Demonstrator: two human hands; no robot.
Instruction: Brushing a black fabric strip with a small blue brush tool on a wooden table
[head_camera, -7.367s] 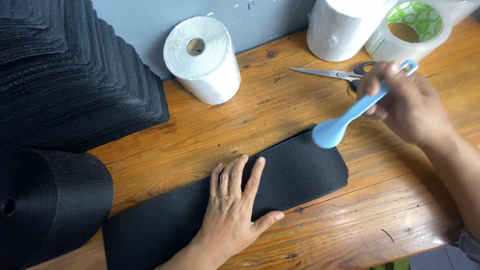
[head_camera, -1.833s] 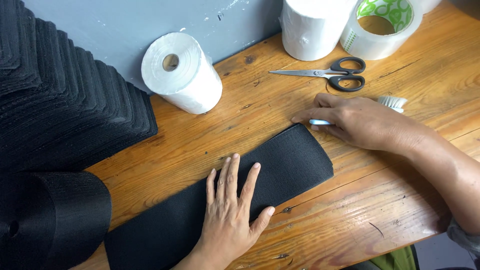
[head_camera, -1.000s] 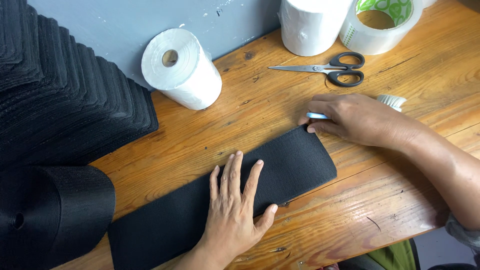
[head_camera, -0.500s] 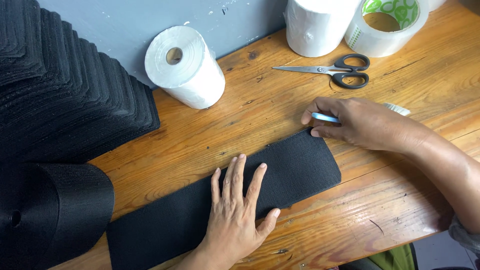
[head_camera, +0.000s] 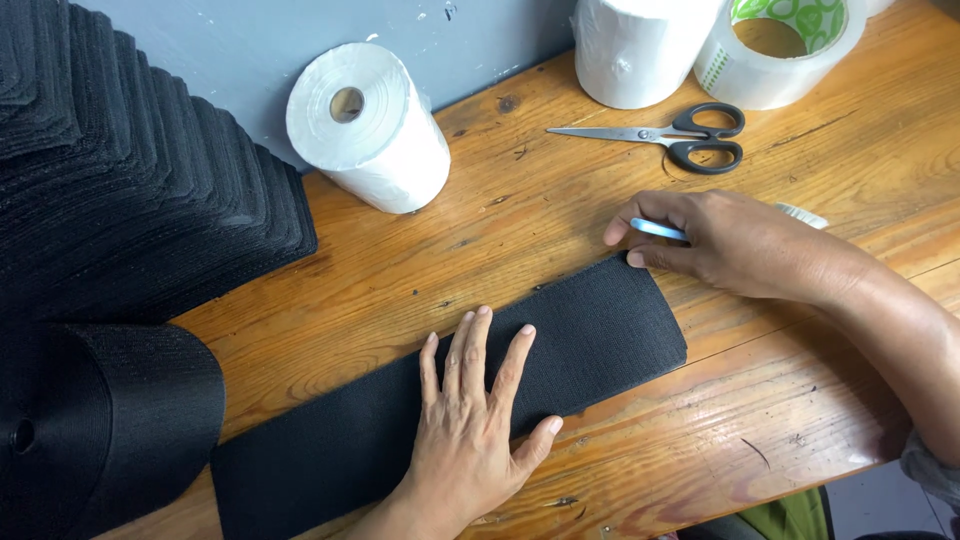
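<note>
Fig.: Head view, two bare hands on a wooden counter (head_camera: 560, 230). A wide black elastic strip (head_camera: 590, 335) lies diagonally, its cut end at approx. 3 o'clock of the left hand, the rest running toward 8 o'clock to a black roll (head_camera: 100, 430) of the same band. Left hand (head_camera: 470, 440) lies flat on the strip, fingers spread, palm pressing down. Right hand (head_camera: 735, 245) rests just beyond the strip's far corner at approx. 2 o'clock, fingers pinching a pale blue handle (head_camera: 658, 229); the bristle end of this brush (head_camera: 800, 213) peeks out behind the knuckles.

Technique (judged): keep the left palm flat w/ even pressure so the strip does not creep or buckle; work the tool along the end edge, not across the weave.

Edges & room: strip's near edge sits close to the counter's front edge at 5 o'clock, so little margin there. Open wood lies betw. strip and the white paper roll (head_camera: 370, 125) at 11 o'clock. Scissors (head_camera: 680, 140) at 1 o'clock, a second white roll (head_camera: 640, 50) and a clear tape roll (head_camera: 780, 45) beyond. Stack of cut black pieces (head_camera: 130, 190) at 10 o'clock limits leftward travel.
</note>
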